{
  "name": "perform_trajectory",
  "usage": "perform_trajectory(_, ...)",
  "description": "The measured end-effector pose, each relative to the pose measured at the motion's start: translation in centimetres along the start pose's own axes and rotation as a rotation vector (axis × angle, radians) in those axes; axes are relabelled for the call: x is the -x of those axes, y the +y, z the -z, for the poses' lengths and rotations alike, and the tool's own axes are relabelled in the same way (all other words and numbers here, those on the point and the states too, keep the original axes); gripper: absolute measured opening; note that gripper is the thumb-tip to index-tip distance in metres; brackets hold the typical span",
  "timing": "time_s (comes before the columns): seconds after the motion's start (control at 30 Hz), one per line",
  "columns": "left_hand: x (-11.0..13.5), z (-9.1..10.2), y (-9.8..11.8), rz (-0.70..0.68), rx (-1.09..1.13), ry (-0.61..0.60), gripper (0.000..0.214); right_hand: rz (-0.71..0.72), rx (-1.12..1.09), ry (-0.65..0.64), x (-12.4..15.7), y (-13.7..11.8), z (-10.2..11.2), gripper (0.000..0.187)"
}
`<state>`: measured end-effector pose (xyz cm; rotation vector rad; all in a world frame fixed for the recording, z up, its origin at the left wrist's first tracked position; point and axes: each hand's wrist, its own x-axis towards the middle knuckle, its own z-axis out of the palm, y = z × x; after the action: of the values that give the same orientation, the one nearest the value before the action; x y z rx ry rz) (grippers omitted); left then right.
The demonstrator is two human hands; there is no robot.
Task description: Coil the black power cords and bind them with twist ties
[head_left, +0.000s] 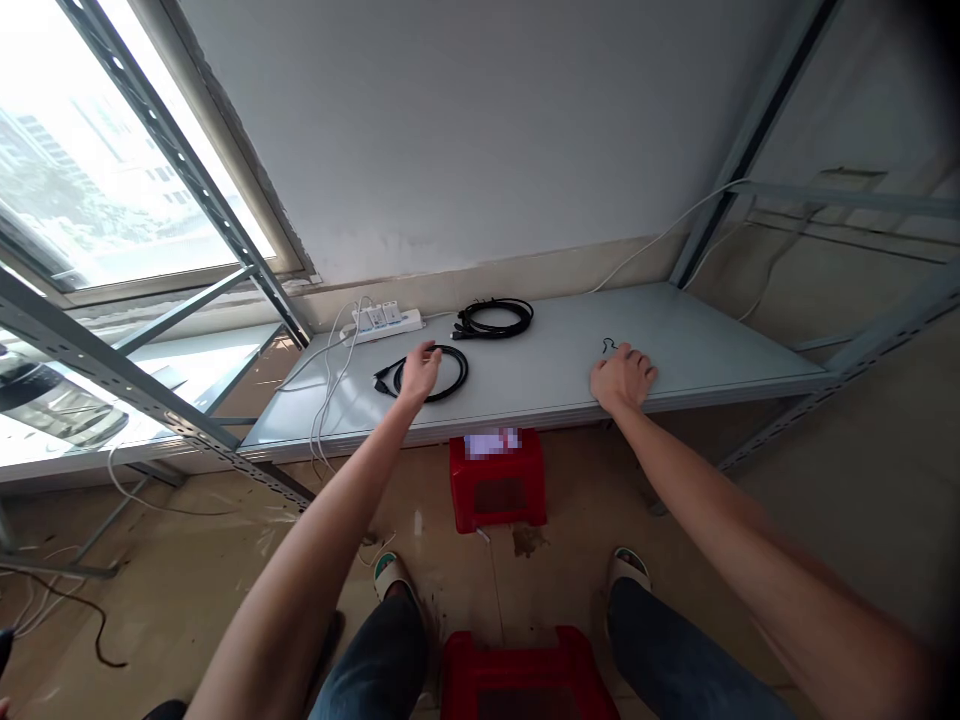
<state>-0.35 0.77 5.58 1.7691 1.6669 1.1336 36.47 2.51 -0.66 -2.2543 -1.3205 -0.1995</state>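
Observation:
On the grey shelf, a coiled black cable (pixel 463 379) lies with its plug end toward the left. My left hand (pixel 420 372) is over the left part of this coil, fingers slightly bent and a little apart; no cable shows gripped in it. Farther right, my right hand (pixel 624 378) rests low on the shelf near its front edge with fingers curled down. A short bent black tie (pixel 609 345) pokes out at its fingertips, and the rest of the tie is hidden. Behind the first coil sits a second coiled black cable (pixel 495 318).
A white power strip (pixel 382 322) with plugged-in adapters and white cords stands at the back left of the shelf (pixel 540 370). Metal uprights (pixel 720 230) frame both ends. Below are a red stool (pixel 499 490) and another red stool (pixel 525 675) between my legs.

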Motion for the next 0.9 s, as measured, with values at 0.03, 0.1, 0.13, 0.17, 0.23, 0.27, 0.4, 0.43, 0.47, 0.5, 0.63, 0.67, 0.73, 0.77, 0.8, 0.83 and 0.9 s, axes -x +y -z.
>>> perform_trajectory(0.03, 0.5, 1.3, -0.6, -0.027, 0.008, 0.008, 0.048, 0.002, 0.001, 0.005, 0.0, 0.0, 0.0, 0.037)
perform_trajectory(0.1, 2.2, 3.7, -1.9, -0.124, -0.047, -0.082, 0.049, 0.002, 0.002, 0.009, 0.0, -0.1, 0.0, 0.036)
perform_trajectory(0.13, 3.1, 4.6, -2.6, -0.165, -0.106, -0.174, 0.051, 0.002, 0.004, 0.007, 0.1, -0.1, 0.0, 0.037)
perform_trajectory(0.17, 3.9, 5.0, -3.2, -0.205, -0.192, -0.272, 0.055, 0.0, 0.007, 0.005, 0.1, -0.1, 0.0, 0.037)
perform_trajectory(0.23, 5.1, 4.7, -4.2, -0.261, -0.39, -0.375, 0.066, -0.002, 0.009, 0.004, 0.1, -0.1, 0.1, 0.038)
perform_trajectory(0.27, 5.3, 4.0, -4.5, -0.257, -0.475, -0.376, 0.066, -0.004, 0.007, 0.004, 0.1, -0.1, 0.1, 0.038)
perform_trajectory(0.4, 4.6, -0.5, -4.0, -0.139, -0.65, -0.265, 0.056, 0.005, -0.031, 0.006, 0.1, 0.1, 0.0, 0.038)
perform_trajectory(0.43, 4.3, -1.5, -3.6, -0.106, -0.665, -0.23, 0.056, 0.012, -0.04, 0.008, 0.2, 0.1, 0.1, 0.038)
perform_trajectory(0.47, 4.1, -2.2, -3.2, -0.083, -0.667, -0.19, 0.056, 0.023, -0.047, 0.011, 0.2, 0.2, 0.2, 0.039)
perform_trajectory(0.5, 4.0, -2.8, -2.9, -0.068, -0.66, -0.154, 0.056, 0.036, -0.05, 0.014, 0.3, 0.2, 0.4, 0.04)
perform_trajectory(0.63, 4.3, -3.3, -2.3, -0.063, -0.626, -0.078, 0.055, 0.099, -0.048, 0.06, 0.8, 0.4, 1.5, 0.045)
perform_trajectory(0.67, 4.4, -3.2, -2.3, -0.066, -0.629, -0.073, 0.055, 0.147, -0.046, 0.063, 1.0, 0.3, 1.7, 0.043)
perform_trajectory(0.73, 4.6, -3.1, -2.3, -0.07, -0.641, -0.067, 0.054, 0.322, -0.057, -0.007, 1.4, -0.5, 2.1, 0.036)
perform_trajectory(0.77, 4.6, -3.0, -2.4, -0.072, -0.643, -0.068, 0.054, 0.428, -0.081, -0.077, 1.9, -1.3, 2.2, 0.033)
perform_trajectory(0.8, 4.6, -3.0, -2.5, -0.074, -0.641, -0.067, 0.054, 0.534, -0.12, -0.175, 2.4, -2.5, 2.2, 0.03)
perform_trajectory(0.83, 4.6, -3.0, -2.5, -0.076, -0.636, -0.069, 0.054, 0.581, -0.185, -0.248, 3.2, -3.9, 2.2, 0.028)
perform_trajectory(0.9, 4.5, -3.0, -2.5, -0.078, -0.629, -0.075, 0.054, 0.59, -0.346, -0.363, 5.1, -7.5, 2.0, 0.022)
